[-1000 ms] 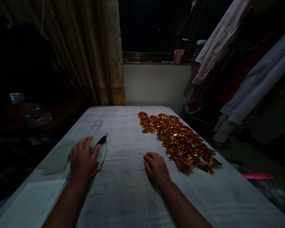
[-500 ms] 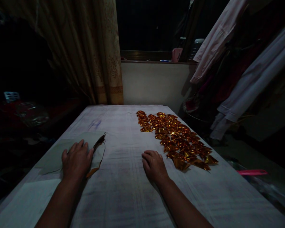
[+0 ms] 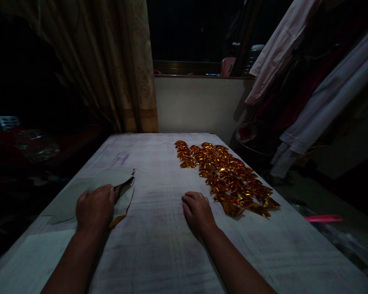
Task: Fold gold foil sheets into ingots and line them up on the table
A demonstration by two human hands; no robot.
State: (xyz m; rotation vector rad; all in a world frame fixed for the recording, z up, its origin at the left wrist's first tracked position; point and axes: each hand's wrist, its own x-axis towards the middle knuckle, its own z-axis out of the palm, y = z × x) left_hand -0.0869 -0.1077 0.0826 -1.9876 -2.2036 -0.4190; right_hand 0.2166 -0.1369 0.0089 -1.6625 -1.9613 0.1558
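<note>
At the left of the table lies a stack of thin, pale grey-green paper sheets [image 3: 66, 196] whose curled right edge shows a dark and gold foil underside. My left hand [image 3: 95, 207] is on that stack, its fingers bent in and closed at the lifted edge of a sheet; the fingertips are partly hidden. My right hand [image 3: 198, 210] rests on the tablecloth with its fingers loosely curled, and nothing shows in them. Just beyond it, several rows of folded gold foil paper pieces [image 3: 223, 163] lie along the right side.
A pale checked cloth [image 3: 159, 245] covers the table. Behind it are a curtain [image 3: 135, 81] and a sill with a pink cup [image 3: 227, 66]. Clothes [image 3: 319, 90] hang at the right, and a pink handle [image 3: 323, 219] lies beyond the right table edge.
My left hand's fingers, spread flat over the sheets before, have curled in and closed at the sheet's edge. My right hand has stayed put. The view has shifted slightly.
</note>
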